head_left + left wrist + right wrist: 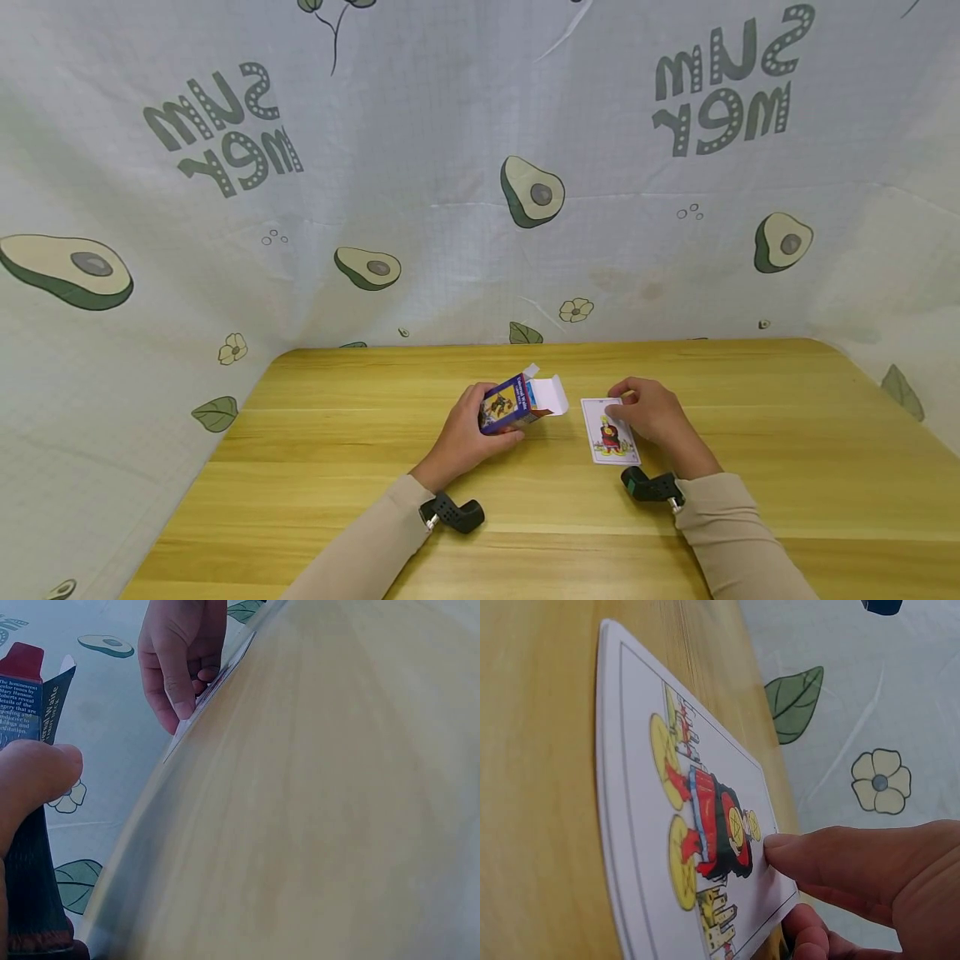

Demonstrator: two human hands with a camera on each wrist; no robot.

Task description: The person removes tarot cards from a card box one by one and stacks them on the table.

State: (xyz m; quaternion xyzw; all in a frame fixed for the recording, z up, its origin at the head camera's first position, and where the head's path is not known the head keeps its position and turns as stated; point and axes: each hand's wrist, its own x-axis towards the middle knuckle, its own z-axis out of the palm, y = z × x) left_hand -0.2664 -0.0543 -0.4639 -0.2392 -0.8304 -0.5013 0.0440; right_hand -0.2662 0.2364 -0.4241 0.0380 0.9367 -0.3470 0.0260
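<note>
My left hand [459,443] grips a small blue and purple tarot card box [499,407], its lid flap [553,395] standing open toward the right. Inside the box mouth a strip of bright blue shows. In the left wrist view the thumb [45,769] lies across printed text on the box. To the right of the box, my right hand [656,414] pinches a white-bordered tarot card [609,437] by its far right corner, thumb on the face. The card is face up, low over the tabletop, and shows a red-robed figure with yellow discs. The fingers beneath its edge are partly hidden.
The light wooden table [337,467] runs back to a white cloth [450,275] printed with avocados, leaves and flowers. Black wrist cameras sit on both wrists, the left one [459,515] and the right one [645,485] close above the table.
</note>
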